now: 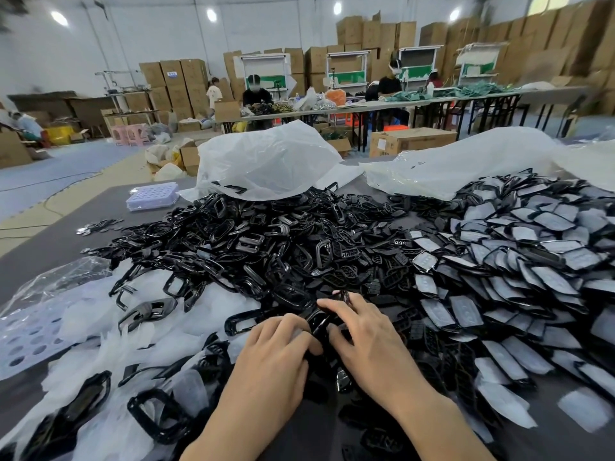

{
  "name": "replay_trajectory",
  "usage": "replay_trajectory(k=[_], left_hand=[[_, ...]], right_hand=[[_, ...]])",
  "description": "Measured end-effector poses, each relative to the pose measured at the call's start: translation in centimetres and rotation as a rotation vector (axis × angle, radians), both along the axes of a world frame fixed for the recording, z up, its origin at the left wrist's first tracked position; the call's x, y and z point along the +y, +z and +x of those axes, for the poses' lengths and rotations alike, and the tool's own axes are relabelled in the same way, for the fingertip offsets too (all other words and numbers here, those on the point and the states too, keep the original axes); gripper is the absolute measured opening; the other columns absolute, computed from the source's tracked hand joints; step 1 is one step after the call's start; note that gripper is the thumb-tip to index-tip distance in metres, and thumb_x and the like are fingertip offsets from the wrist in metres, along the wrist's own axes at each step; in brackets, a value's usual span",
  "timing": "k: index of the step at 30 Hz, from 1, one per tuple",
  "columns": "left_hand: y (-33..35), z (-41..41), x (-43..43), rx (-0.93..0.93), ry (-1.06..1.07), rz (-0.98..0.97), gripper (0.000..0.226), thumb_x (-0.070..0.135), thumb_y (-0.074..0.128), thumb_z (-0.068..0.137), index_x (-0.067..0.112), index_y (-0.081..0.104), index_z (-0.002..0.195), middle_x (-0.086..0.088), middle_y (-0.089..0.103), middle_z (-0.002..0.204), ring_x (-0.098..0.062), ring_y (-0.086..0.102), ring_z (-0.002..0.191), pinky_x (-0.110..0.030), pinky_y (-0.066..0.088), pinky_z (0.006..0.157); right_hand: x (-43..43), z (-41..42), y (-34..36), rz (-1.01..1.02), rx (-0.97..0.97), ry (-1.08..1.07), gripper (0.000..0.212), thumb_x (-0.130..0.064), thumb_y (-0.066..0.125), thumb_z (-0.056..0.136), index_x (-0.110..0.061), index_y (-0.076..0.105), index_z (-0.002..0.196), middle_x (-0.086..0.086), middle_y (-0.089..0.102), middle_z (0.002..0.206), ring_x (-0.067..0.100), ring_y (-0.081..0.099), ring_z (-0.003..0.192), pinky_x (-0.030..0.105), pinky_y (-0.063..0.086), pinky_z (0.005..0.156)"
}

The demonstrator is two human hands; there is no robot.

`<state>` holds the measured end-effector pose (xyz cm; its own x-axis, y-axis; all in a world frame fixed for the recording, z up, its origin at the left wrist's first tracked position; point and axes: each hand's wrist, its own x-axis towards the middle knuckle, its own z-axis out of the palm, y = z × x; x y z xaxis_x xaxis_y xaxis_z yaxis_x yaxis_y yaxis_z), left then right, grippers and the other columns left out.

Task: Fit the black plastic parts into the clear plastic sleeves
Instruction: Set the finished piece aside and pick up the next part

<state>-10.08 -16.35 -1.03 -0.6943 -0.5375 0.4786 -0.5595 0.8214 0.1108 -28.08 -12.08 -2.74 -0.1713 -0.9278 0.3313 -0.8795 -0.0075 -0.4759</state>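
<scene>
Black plastic parts [266,234] lay heaped mid-frame on the grey tabletop [66,241]; I saw the left hand [279,347] and right hand [362,331] both gripping one glossy black frame [321,322] at lower centre. Brown cardboard boxes [186,78] lined the warehouse wall; their blue label [172,74] was unreadable.

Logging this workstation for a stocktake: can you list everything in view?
black frame parts: large heap, black, table centre
covered parts: large heap, black with pale grey faces, table right
plastic bags: two, white, behind the heaps
tray: one, clear lilac, table's far left
clear plastic sleeves: loose pile, clear-white, near left
perforated sheet: one, clear, near-left edge
table: one, dark grey, under everything
cardboard boxes: many, brown, along back wall
left hand: one, near centre, gripping a black part
right hand: one, beside it, pinching the same black part
</scene>
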Motion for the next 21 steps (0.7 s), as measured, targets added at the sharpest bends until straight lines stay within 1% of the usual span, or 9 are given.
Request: replay_trajectory(k=[4, 7, 9, 10, 12, 13, 15, 17, 21], left_hand=[[0.1, 0.0, 0.3, 0.159, 0.041, 0.096, 0.017, 0.02, 0.045, 0.086, 0.032, 0.053, 0.095, 0.018, 0.049, 0.105, -0.004, 0.047, 0.098, -0.017, 0.037, 0.084], [0.3, 0.1, 0.4, 0.212, 0.135, 0.117, 0.02, 0.014, 0.052, 0.088, 0.029, 0.055, 0.101, 0.018, 0.048, 0.106, -0.004, 0.047, 0.097, -0.019, 0.039, 0.079], [0.5, 0.2, 0.4, 0.226, 0.209, 0.123, 0.026, 0.007, 0.056, 0.087, 0.025, 0.058, 0.106, 0.013, 0.052, 0.107, -0.01, 0.054, 0.096, -0.024, 0.047, 0.076], [0.6, 0.2, 0.5, 0.225, 0.243, 0.124, 0.03, 0.004, 0.058, 0.086, 0.022, 0.06, 0.109, 0.01, 0.054, 0.107, -0.013, 0.056, 0.095, -0.027, 0.049, 0.072], [0.9, 0.3, 0.7, 0.237, 0.302, 0.16, 0.035, 0.005, 0.056, 0.09, 0.022, 0.058, 0.12, 0.008, 0.056, 0.111, -0.015, 0.058, 0.092, -0.023, 0.046, 0.067], [1.0, 0.4, 0.8, 0.263, 0.333, 0.189, 0.036, 0.009, 0.051, 0.094, 0.023, 0.055, 0.127, 0.009, 0.058, 0.114, -0.014, 0.059, 0.091, -0.018, 0.042, 0.064], [1.2, 0.6, 0.9, 0.334, 0.402, 0.235, 0.038, 0.017, 0.046, 0.099, 0.025, 0.05, 0.136, 0.008, 0.063, 0.11, -0.014, 0.062, 0.086, -0.011, 0.039, 0.058], [1.4, 0.7, 1.0, 0.368, 0.45, 0.242, 0.038, 0.02, 0.046, 0.099, 0.024, 0.053, 0.136, 0.005, 0.068, 0.101, -0.016, 0.065, 0.082, -0.012, 0.036, 0.057], [1.2, 0.7, 0.6, 0.329, 0.477, 0.236, 0.041, 0.019, 0.044, 0.1, 0.023, 0.052, 0.14, 0.005, 0.063, 0.115, -0.024, 0.065, 0.084, -0.032, 0.046, 0.061]], right_hand=[[0.1, -0.2, 0.1, -0.094, -0.005, -0.018, 0.027, -0.048, 0.044, 0.103, -0.044, 0.058, 0.126, -0.015, 0.039, 0.149, 0.004, 0.038, 0.133, 0.024, 0.028, 0.112], [0.1, 0.0, 0.7, -0.166, -0.054, -0.026, 0.031, -0.052, 0.045, 0.1, -0.038, 0.068, 0.116, -0.014, 0.045, 0.148, 0.003, 0.039, 0.133, 0.027, 0.03, 0.113], [0.2, 0.1, 1.2, -0.277, -0.199, -0.047, 0.034, -0.052, 0.047, 0.097, -0.033, 0.071, 0.111, -0.022, 0.06, 0.127, -0.003, 0.052, 0.117, 0.026, 0.043, 0.104], [0.3, 0.0, 1.4, -0.326, -0.313, -0.064, 0.028, -0.049, 0.051, 0.097, -0.034, 0.071, 0.109, -0.025, 0.066, 0.112, -0.003, 0.06, 0.106, 0.021, 0.049, 0.093], [0.4, -0.3, 1.8, -0.368, -0.524, -0.11, 0.013, -0.044, 0.058, 0.098, -0.04, 0.07, 0.103, -0.024, 0.07, 0.091, -0.001, 0.066, 0.086, 0.012, 0.05, 0.074], [0.3, -0.5, 1.9, -0.374, -0.608, -0.134, 0.011, -0.042, 0.06, 0.098, -0.041, 0.07, 0.102, -0.022, 0.071, 0.089, 0.001, 0.068, 0.083, 0.012, 0.051, 0.071], [0.2, -0.9, 2.0, -0.383, -0.755, -0.17, 0.012, -0.035, 0.063, 0.099, -0.042, 0.071, 0.103, -0.019, 0.073, 0.088, 0.004, 0.07, 0.082, 0.021, 0.057, 0.076], [0.1, -1.1, 2.1, -0.385, -0.842, -0.191, 0.016, -0.029, 0.064, 0.1, -0.043, 0.071, 0.104, -0.018, 0.073, 0.088, 0.006, 0.071, 0.081, 0.031, 0.061, 0.078], [0.1, -1.3, 2.2, -0.396, -0.893, -0.206, 0.019, -0.026, 0.063, 0.1, -0.043, 0.069, 0.108, -0.021, 0.07, 0.092, 0.008, 0.07, 0.083, 0.037, 0.062, 0.081]])
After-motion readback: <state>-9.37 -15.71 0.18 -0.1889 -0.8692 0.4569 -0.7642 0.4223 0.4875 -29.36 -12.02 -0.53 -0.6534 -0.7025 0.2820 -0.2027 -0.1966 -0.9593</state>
